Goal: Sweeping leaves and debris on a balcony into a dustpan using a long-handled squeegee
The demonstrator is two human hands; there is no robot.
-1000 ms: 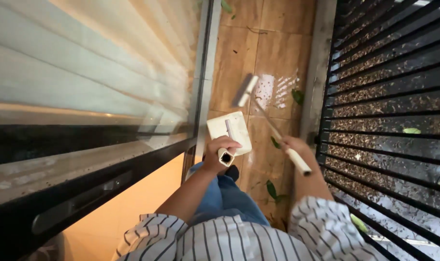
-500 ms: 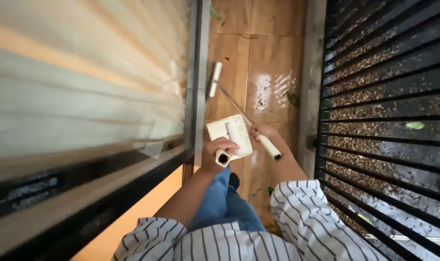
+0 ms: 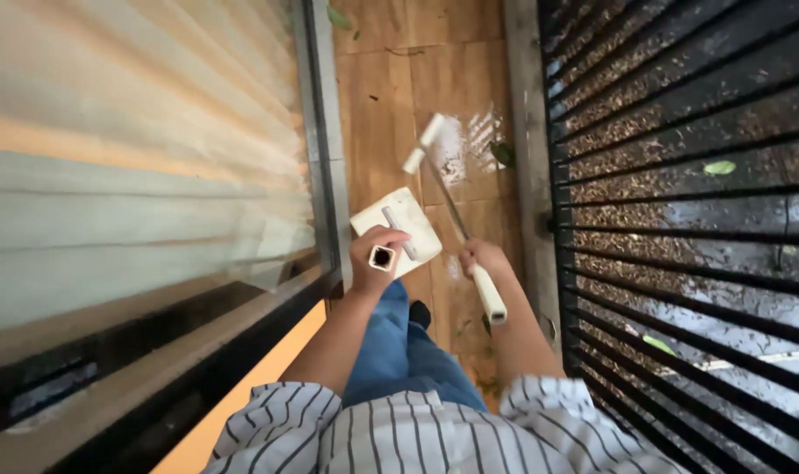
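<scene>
My left hand (image 3: 373, 253) grips the square white handle of a cream dustpan (image 3: 401, 226) whose pan hangs just above the brown tiled floor. My right hand (image 3: 480, 257) holds the white grip of a long-handled broom (image 3: 452, 206). The broom's thin shaft runs forward to its narrow head (image 3: 422, 143), which rests on the tiles beside a wet shiny patch (image 3: 466, 140). Both hands are close together over my blue jeans.
A glass sliding door with a pale curtain (image 3: 145, 175) fills the left. A black barred gate (image 3: 680, 175) stands on the right, with wet leaf-strewn ground behind it. Green leaves (image 3: 503, 154) lie on the narrow tiled strip between them.
The broom head has swung from beside the door frame on the left to the wet patch in the middle. The view has shifted left; the dustpan stays in my left hand.
</scene>
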